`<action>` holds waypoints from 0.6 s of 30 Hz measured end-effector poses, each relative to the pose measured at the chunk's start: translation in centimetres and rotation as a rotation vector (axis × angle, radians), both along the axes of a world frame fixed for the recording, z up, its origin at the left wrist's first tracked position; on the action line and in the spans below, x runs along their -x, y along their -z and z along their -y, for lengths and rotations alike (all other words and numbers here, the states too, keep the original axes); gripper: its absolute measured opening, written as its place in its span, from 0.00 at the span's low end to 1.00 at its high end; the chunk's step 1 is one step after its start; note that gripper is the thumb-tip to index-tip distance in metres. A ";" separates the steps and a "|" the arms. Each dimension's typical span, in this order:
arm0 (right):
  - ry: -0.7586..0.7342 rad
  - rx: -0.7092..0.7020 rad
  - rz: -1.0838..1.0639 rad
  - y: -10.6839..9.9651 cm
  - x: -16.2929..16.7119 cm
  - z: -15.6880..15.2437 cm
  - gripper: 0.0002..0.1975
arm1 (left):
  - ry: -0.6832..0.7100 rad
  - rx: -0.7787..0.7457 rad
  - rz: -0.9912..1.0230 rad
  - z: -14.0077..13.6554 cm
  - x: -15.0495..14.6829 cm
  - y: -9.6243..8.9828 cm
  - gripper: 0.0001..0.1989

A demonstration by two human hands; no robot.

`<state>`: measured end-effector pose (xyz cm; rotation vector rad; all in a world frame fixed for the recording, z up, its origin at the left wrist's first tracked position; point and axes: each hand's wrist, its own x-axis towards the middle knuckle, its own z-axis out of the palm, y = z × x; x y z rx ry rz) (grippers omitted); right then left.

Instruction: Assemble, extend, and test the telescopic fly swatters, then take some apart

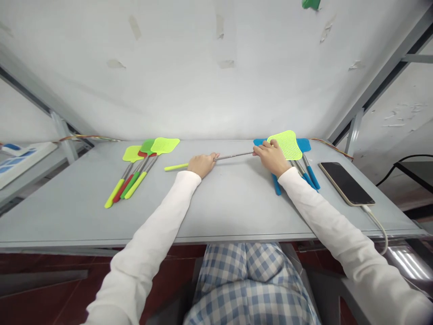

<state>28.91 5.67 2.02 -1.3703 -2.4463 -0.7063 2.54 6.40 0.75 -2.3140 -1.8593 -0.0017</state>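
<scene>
A yellow-green fly swatter point(233, 156) with a thin metal rod is stretched between my two hands above the table. My left hand point(202, 165) is closed round the rod near its yellow-green handle, which points left. At the other end, my right hand point(271, 158) pinches the rod close to the perforated head. Beneath that head lie several blue fly swatters point(311, 177), partly hidden by my right hand and sleeve. Off to the left rests a group of yellow, red and green fly swatters point(135, 178), their heads toward the wall and overlapping.
A smartphone point(347, 184) with a white cable plugged in lies at the right of the grey table point(230, 216). The white wall point(203, 90) stands along the back edge. A power strip point(25, 160) is at the far left, and metal frame posts flank both ends.
</scene>
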 end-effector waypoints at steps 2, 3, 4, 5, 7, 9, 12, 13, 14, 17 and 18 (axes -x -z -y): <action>-0.001 0.016 0.003 0.0 0.2 0.1 0.14 | 0.006 0.009 -0.006 0.1 0.0 0.0 0.25; -0.001 0.023 0.007 0.0 0.3 0.2 0.14 | 0.013 0.015 -0.009 0.1 -0.1 -0.1 0.25; 0.001 0.027 0.014 0.1 0.4 0.2 0.14 | 0.019 0.020 -0.011 0.1 -0.2 -0.1 0.25; 0.001 0.026 0.020 0.1 0.5 0.2 0.14 | 0.024 0.023 -0.011 0.2 -0.4 -0.1 0.25; -0.003 0.016 0.031 0.3 0.7 0.3 0.13 | 0.030 0.026 -0.004 0.4 -0.7 -0.1 0.24; -0.011 0.008 0.035 0.5 0.9 0.4 0.13 | 0.033 0.030 -0.001 0.6 -1.1 -0.1 0.23; -0.027 0.012 0.040 0.8 1.5 0.6 0.12 | 0.036 0.041 -0.006 1.0 -1.7 -0.2 0.23; -0.036 0.016 0.042 0.8 1.8 0.7 0.12 | 0.044 0.044 -0.006 1.1 -2.0 -0.3 0.23; -0.047 0.019 0.045 0.8 2.1 0.8 0.12 | 0.053 0.046 -0.004 1.3 -2.2 -0.4 0.23; -0.060 0.010 0.048 0.6 3.0 1.3 0.13 | 0.064 0.028 0.020 1.6 -2.8 -0.5 0.25; -0.055 0.005 0.047 0.5 3.2 1.4 0.14 | 0.059 0.018 0.030 1.7 -2.9 -0.6 0.25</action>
